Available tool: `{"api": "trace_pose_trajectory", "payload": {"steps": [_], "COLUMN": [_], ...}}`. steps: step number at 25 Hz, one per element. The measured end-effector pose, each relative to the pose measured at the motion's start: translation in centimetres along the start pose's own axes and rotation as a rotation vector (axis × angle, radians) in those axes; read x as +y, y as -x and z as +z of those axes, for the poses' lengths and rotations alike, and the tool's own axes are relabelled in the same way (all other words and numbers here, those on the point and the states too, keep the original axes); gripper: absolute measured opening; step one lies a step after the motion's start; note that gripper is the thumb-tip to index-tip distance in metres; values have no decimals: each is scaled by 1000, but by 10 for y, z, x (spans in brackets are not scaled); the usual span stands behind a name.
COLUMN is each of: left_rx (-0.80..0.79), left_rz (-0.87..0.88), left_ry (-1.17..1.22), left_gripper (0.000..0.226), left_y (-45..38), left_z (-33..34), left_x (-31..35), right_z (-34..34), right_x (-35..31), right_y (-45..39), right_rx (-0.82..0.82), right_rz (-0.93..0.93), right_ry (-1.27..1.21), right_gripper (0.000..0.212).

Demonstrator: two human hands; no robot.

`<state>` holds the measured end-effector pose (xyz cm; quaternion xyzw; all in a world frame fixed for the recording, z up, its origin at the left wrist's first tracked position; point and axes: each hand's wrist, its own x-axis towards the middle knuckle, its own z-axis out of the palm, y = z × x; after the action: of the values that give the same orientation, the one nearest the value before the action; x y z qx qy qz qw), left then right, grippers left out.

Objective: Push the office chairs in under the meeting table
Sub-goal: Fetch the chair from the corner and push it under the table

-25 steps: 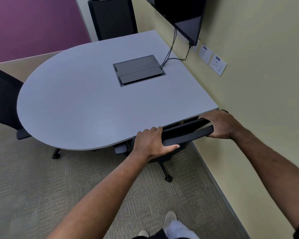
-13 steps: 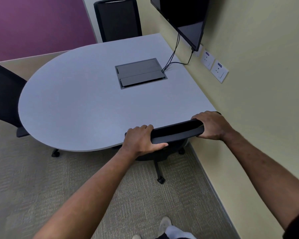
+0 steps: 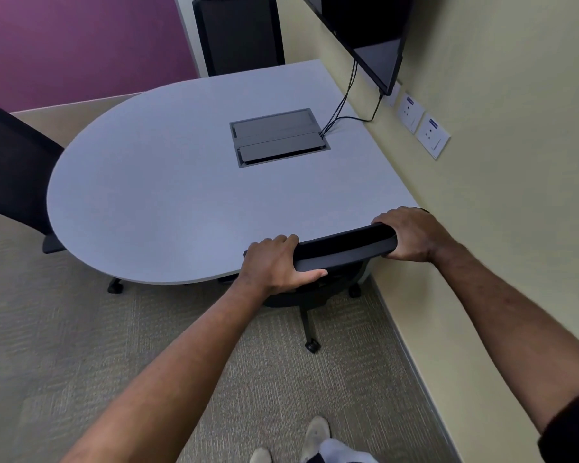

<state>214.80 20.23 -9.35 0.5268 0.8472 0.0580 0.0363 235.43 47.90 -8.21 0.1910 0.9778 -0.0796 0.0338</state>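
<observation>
A black office chair [image 3: 345, 248] stands at the near edge of the grey meeting table [image 3: 168, 208], its seat mostly under the tabletop. My left hand [image 3: 278, 264] grips the left end of its backrest top. My right hand [image 3: 411, 233] grips the right end, close to the wall. One caster leg [image 3: 310, 332] sticks out on the carpet. A second black chair [image 3: 10, 168] stands at the table's left curve. A third chair [image 3: 239, 33] is at the far end.
The yellow wall [image 3: 498, 212] runs close along the right, with two sockets [image 3: 423, 128] and a mounted screen [image 3: 365, 31]. Cables drop into a grey cable box [image 3: 278, 137] set in the tabletop. Carpet lies below, and my feet [image 3: 315, 436] show at the bottom edge.
Both hands have pushed the near chair forward; its backrest top now meets the table's near edge and more of its base is under the tabletop.
</observation>
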Motion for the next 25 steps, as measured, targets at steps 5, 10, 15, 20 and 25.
{"api": "trace_pose_trajectory", "payload": {"steps": [5,10,15,20,25], "left_rx": [16,5,-25,-50,-79], "left_rz": [1,-7,-19,-7,31], "left_ry": [-2,12,34,27,41], "left_gripper": [93,99,104,99,89], "left_y": [5,14,23,33,50], "left_z": [6,8,5,-2,-13], "left_x": [-1,-1,-1,-5,-30], "right_z": [3,5,0,5,1], "right_x": [-3,-11,-30,-57,-98], "right_y": [5,14,26,37,54], "right_rx": [17,34,61,82,37], "right_rz": [19,17,79,130,104], "right_ry": [38,36,13,-28,-92], "right_gripper": [50,51,61,88,106]}}
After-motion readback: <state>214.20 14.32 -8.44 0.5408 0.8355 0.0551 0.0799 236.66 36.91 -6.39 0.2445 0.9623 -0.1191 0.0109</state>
